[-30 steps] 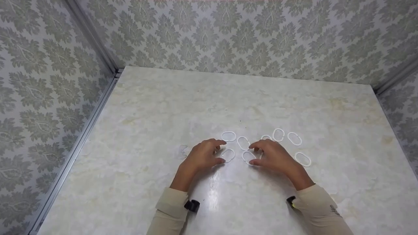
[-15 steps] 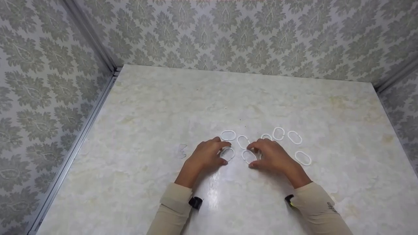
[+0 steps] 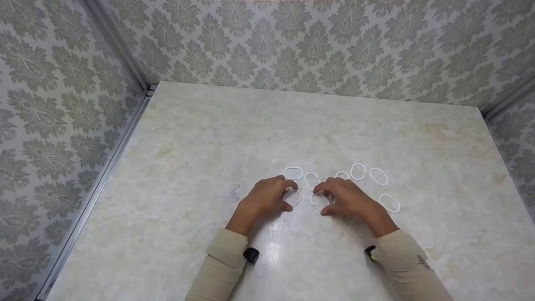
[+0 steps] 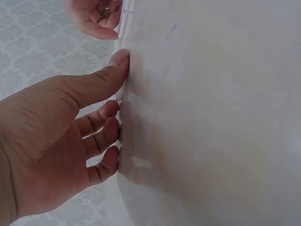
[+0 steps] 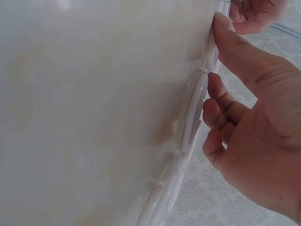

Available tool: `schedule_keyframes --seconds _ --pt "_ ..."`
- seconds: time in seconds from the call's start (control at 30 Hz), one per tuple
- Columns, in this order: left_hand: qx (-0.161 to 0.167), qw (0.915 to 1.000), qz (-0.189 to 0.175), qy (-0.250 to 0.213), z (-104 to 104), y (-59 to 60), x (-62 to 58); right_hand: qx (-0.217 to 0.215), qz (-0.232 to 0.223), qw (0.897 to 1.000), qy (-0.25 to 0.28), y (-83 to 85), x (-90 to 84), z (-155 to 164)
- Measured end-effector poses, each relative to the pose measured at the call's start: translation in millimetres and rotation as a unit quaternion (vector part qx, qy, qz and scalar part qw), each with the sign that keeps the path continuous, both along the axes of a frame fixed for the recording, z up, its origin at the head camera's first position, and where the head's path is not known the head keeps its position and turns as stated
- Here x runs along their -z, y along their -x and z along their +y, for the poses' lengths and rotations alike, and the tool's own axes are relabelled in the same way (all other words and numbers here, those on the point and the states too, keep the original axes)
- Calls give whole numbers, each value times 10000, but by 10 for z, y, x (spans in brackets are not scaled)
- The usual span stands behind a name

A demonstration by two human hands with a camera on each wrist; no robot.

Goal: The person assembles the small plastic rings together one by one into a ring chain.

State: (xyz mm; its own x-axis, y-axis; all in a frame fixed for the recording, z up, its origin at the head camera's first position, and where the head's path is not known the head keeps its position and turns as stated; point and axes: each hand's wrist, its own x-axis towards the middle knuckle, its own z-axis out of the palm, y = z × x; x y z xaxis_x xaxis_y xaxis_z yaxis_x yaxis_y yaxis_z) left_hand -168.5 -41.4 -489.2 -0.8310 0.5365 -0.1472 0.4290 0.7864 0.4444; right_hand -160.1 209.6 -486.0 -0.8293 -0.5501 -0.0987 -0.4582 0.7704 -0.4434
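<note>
Two white oval rings sit side by side just below frame centre in the head view. Left ring (image 3: pixel 292 197) is under the left hand (image 3: pixel 265 200): thumb at its near edge, fingertips at its far edge, long axis running roughly away from the person, tilted slightly. Right ring (image 3: pixel 319 201) is under the right hand (image 3: pixel 349 200) in the same bracketing pose, thumb near, fingers far.

Hands are close together but not touching; each has fingers curled round its own ring, and both rings lie flat on the worktop (image 3: pixel 267 133). Left wrist view shows thumb and fingertips (image 4: pixel 113 129) pressed to the surface at the ring edge; right wrist view matches. Cannot tell if either ring is lifted.

Each hand is nearest its own ring.

Further up: five loose rings in a rough arc, e.g. one (image 3: pixel 293 172) above the left hand, one (image 3: pixel 389 203) right of the right hand. Small clear piece (image 3: pixel 234 192) left of the left hand. Patterned walls all round.
</note>
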Motion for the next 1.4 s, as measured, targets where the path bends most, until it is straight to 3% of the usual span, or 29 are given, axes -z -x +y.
schedule_keyframes --seconds 0.23,0.5,0.83,1.17,1.4 --pt "85 9993 -336 131 21 22 -58 -162 -68 9997 -173 9 -44 -36" --pt "126 9991 -397 -51 20 -4 -71 53 -228 9995 -205 20 -50 -72" --pt "1 9983 -362 -453 -27 -40 6 129 -231 9994 -237 0 -19 -57" --pt "-235 9958 -361 -810 -61 -59 98 398 -793 9959 -150 -24 -43 -81" --pt "-355 9945 -431 -889 -55 -62 86 81 -1005 9945 279 -49 -48 -94"
